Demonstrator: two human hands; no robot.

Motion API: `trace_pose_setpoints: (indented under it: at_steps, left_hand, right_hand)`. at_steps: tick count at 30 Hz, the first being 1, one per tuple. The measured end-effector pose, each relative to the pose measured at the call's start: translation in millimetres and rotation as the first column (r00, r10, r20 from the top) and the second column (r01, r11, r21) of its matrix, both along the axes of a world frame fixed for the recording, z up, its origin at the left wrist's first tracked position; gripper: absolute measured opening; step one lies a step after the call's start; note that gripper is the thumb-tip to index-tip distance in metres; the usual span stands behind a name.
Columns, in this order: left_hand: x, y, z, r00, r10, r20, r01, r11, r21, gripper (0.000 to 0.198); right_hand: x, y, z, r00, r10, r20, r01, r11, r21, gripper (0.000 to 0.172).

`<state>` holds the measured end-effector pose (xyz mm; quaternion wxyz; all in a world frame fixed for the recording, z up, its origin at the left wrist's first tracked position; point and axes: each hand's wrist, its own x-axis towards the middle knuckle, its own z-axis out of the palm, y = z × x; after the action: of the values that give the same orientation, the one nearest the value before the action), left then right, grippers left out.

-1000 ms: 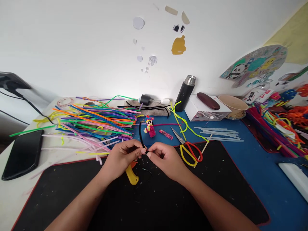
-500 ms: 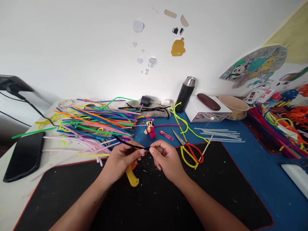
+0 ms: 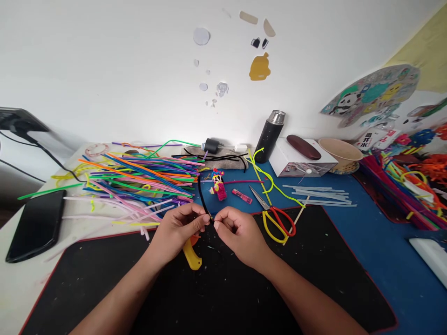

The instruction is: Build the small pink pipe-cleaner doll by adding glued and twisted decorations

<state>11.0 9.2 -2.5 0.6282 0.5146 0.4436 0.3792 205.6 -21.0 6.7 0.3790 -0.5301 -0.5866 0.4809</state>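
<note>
Both my hands meet over the black mat (image 3: pixel 104 279), pinching a black pipe cleaner (image 3: pixel 201 195). My left hand (image 3: pixel 178 228) grips it between thumb and fingers. My right hand (image 3: pixel 237 230) pinches the same end, fingers curled. The free end of the pipe cleaner rises away from me toward the small colourful figure (image 3: pixel 218 184). A yellow-handled tool (image 3: pixel 193 258) lies under my left hand.
A heap of coloured pipe cleaners (image 3: pixel 139 179) spreads at the left. Red-and-yellow scissors (image 3: pixel 274 216), a pink lighter (image 3: pixel 242 196), a black flask (image 3: pixel 268 136), a white box (image 3: pixel 300 160), a bowl (image 3: pixel 340 153) and a phone (image 3: pixel 33 223) lie around.
The pipe cleaner's free end swung from upright down to the left, then back up. Both hands stayed together at the mat's far edge.
</note>
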Motion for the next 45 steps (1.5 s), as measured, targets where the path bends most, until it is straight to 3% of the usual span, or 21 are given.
trace_pose_setpoints:
  at_steps: [4, 6, 9, 13, 16, 20, 29, 36, 41, 45]
  left_hand:
    - [3, -2, 8.7, 0.975, -0.018, -0.22, 0.077, 0.962, 0.26, 0.018]
    - [4, -2, 10.0, 0.965, -0.022, -0.261, 0.103, 0.948, 0.3, 0.018]
    - [4, -1, 5.2, 0.987, -0.038, -0.155, 0.064, 0.984, 0.164, 0.021]
    - [5, 1, -4.9, 0.999, -0.001, 0.049, 0.003, 0.999, -0.041, 0.029]
    - [7, 0, -8.5, 0.991, 0.044, 0.125, -0.034, 0.996, -0.084, 0.03]
    - [8, -2, -7.8, 0.991, 0.042, 0.129, -0.031, 0.996, -0.084, 0.03]
    - [2, 2, 9.4, 0.995, 0.069, -0.075, -0.064, 0.996, 0.066, 0.035]
    - [-3, 5, 8.5, 0.966, 0.054, -0.253, 0.012, 0.968, 0.252, 0.029]
    - [-1, 4, 9.2, 0.943, 0.035, -0.331, 0.131, 0.875, 0.467, 0.022]
    - [4, 4, 9.0, 0.915, -0.013, -0.402, 0.259, 0.784, 0.565, 0.018]
  right_hand:
    - [6, 0, 4.8, 0.991, 0.104, 0.08, -0.103, 0.994, -0.028, 0.008]
    - [9, 1, 4.0, 0.99, 0.112, 0.091, -0.108, 0.993, -0.047, 0.009]
    - [12, 1, -3.1, 0.999, 0.045, 0.016, -0.044, 0.997, -0.068, 0.01]
    - [6, -1, -15.3, 0.979, -0.014, -0.202, -0.012, 0.992, -0.125, 0.022]
    - [-1, -2, -16.9, 0.954, -0.035, -0.298, -0.009, 0.989, -0.146, 0.026]
    - [-6, -2, -12.5, 0.951, -0.075, -0.299, 0.028, 0.987, -0.158, 0.028]
    - [1, 0, -9.1, 0.998, -0.049, -0.041, 0.046, 0.997, -0.068, 0.014]
    - [7, 1, -1.8, 0.997, 0.031, 0.071, -0.028, 0.998, -0.05, 0.007]
    - [10, 6, 6.7, 0.962, 0.131, 0.238, -0.124, 0.991, -0.043, 0.007]
    - [12, 11, 13.9, 0.919, 0.182, 0.351, -0.177, 0.983, -0.047, 0.019]
